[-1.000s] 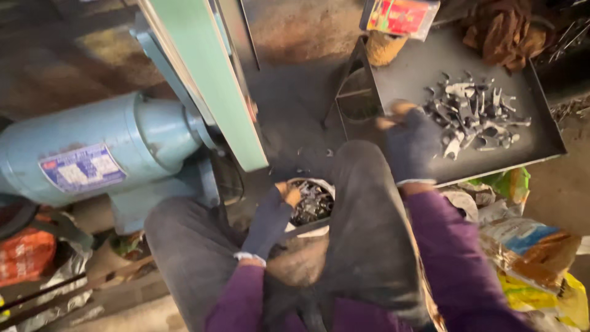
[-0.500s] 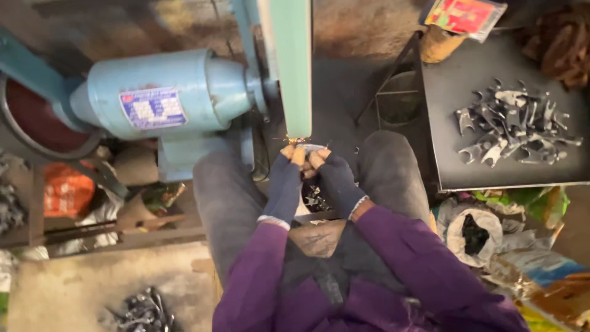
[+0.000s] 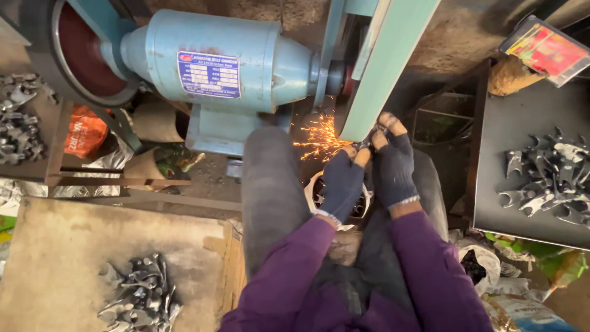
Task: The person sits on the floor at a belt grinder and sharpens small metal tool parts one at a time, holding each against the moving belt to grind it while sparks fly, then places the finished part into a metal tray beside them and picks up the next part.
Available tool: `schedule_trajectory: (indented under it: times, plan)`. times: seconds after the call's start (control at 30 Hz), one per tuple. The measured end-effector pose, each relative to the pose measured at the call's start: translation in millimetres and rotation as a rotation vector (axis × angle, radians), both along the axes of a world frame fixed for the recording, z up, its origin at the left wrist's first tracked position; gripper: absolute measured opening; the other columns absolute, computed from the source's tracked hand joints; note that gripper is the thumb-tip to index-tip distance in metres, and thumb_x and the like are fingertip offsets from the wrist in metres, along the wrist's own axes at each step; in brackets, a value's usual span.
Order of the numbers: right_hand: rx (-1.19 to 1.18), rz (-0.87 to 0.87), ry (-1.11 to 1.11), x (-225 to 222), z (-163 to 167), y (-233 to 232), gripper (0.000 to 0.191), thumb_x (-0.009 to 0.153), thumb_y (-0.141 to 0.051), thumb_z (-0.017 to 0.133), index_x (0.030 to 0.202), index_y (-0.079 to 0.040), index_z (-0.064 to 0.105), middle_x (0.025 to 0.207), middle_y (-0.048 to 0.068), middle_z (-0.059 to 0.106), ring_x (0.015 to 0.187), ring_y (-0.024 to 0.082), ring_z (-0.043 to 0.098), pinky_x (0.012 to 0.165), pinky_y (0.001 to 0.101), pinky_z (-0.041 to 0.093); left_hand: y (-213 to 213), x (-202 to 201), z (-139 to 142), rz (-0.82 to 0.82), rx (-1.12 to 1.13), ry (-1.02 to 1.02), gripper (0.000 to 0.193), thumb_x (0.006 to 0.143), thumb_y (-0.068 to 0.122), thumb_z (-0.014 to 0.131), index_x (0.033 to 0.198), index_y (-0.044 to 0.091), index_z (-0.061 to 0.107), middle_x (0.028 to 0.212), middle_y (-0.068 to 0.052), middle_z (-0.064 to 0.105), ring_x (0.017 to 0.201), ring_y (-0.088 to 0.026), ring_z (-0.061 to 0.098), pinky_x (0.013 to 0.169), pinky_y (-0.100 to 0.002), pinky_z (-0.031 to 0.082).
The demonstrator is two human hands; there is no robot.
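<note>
Both my hands wear dark fingerless gloves. My left hand (image 3: 343, 181) and my right hand (image 3: 391, 161) together pinch a small metal part (image 3: 367, 144), mostly hidden by my fingers, against the pale green sanding belt (image 3: 381, 67) of a light blue belt grinder (image 3: 215, 67). Orange sparks (image 3: 318, 138) spray to the left from the contact point. A small round container (image 3: 362, 206) with dark pieces sits between my knees, below my hands.
A dark tray (image 3: 510, 203) at right carries a heap of grey metal parts (image 3: 550, 178). Another pile of metal parts (image 3: 141, 298) lies on a board at lower left, and more sit at the far left (image 3: 15, 123). Bags and scraps lie around.
My right hand came back from the tray at right and joined my left hand at the belt. The part now touches the belt and sparks fly. The camera has swung left and closer.
</note>
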State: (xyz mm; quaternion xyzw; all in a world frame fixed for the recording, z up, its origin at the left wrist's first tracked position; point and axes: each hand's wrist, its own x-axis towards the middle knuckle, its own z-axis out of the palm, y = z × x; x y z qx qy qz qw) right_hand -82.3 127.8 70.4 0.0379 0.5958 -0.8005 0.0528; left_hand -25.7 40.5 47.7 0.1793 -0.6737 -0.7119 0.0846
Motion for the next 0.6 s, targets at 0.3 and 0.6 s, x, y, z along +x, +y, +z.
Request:
schedule_trajectory:
  times: [0.3,0.6]
  plan:
    - [0.213,0.175,0.064,43,-42,-13,0.017,0.104,-0.016,0.065,0.103,0.000,0.069,0.088,0.005,0.069,0.082,0.015,0.062,0.075,0.0311,0.050,-45,8,-24,0.057,0.247,0.008,0.029,0.105,0.021,0.059,0.119,-0.003,0.066,0.097,-0.005,0.068,0.083,-0.012,0.060,0.073,-0.028,0.050]
    - [0.683,-0.114,0.123,52,-28,-58,0.021,0.098,-0.023,0.065,0.097,-0.002,0.066,0.084,0.014,0.069,0.074,0.024,0.067,0.068,0.0362,0.052,-55,5,-3,0.116,-0.155,-0.155,0.032,0.104,0.030,0.056,0.109,0.001,0.069,0.082,-0.003,0.068,0.074,-0.011,0.060,0.066,-0.030,0.051]
